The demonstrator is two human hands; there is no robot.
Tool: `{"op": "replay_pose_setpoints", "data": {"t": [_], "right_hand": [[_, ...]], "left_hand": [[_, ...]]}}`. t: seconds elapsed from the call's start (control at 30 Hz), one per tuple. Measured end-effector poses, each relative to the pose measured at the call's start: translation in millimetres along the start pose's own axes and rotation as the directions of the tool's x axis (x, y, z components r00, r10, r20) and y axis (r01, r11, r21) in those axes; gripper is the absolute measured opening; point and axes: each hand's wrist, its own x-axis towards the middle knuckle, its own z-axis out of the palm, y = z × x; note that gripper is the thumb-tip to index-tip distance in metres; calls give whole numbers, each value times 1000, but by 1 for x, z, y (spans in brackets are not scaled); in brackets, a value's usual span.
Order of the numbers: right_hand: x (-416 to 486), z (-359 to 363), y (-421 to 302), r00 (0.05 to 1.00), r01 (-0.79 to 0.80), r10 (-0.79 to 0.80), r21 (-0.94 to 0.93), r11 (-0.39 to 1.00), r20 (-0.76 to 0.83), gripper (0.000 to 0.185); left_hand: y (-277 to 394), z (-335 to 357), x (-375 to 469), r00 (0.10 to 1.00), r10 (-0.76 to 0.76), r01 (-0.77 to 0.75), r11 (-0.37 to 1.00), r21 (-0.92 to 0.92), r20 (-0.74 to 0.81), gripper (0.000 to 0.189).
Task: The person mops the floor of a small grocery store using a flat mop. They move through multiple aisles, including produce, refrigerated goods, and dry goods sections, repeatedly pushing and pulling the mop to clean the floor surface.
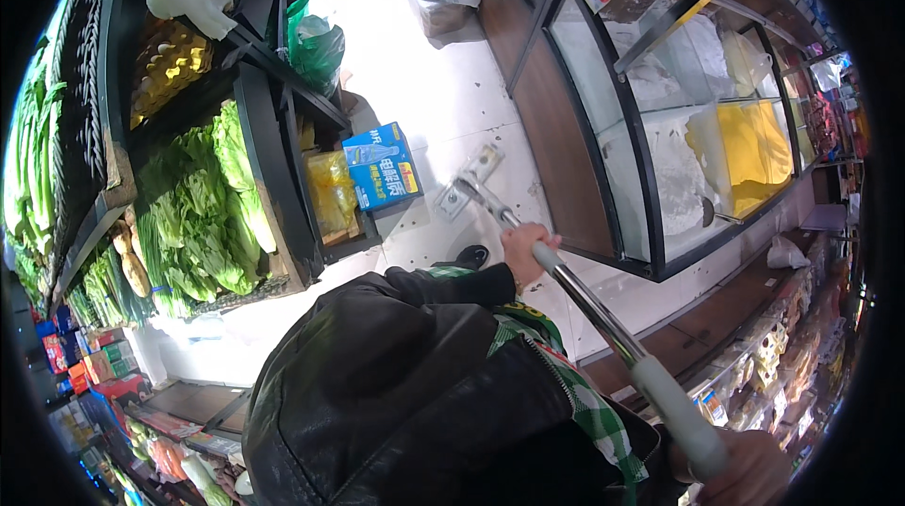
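A mop or floor squeegee with a metal pole [597,309] runs across the view from lower right to upper middle. Its flat head [468,182] lies on the light tiled floor, blurred, between a blue cardboard box and a glass-sided display case. My left hand [527,251] is closed around the pole near its middle grip. At the lower right, my right hand [742,467] grips the thick grey handle end. The fingers of the right hand are partly cut off by the picture's dark rim. A dark shoe [474,256] shows under the left forearm.
Shelves of leafy vegetables [205,216] stand at left, with the blue box [383,167] and a green plastic bag [314,46] beside them. The display case [654,223] holds white and yellow powdery goods. White bags on a carton [438,11] sit farther up the aisle. Packaged goods line the lower right.
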Motion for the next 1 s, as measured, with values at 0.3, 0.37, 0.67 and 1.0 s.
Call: {"op": "replay_pose_setpoints", "data": {"t": [0.3, 0.37, 0.67, 1.0], "right_hand": [[-36, -31, -29, 934, -348, 356, -148, 926, 34, 22], [-36, -42, -38, 915, -351, 365, -107, 930, 171, 22], [-16, -52, -7, 932, -227, 189, 91, 970, 309, 23], [-24, -65, 36, 860, -371, 357, -34, 928, 364, 22]], "left_hand": [[-21, 8, 21, 994, 42, -33, 995, 96, -99, 23], [-15, 8, 8, 998, 44, -40, 994, 97, -42, 23], [-20, -1, 6, 980, -66, 84, 993, 84, -189, 20], [-75, -27, 62, 992, -90, 109, 966, 235, -89, 24]]}}
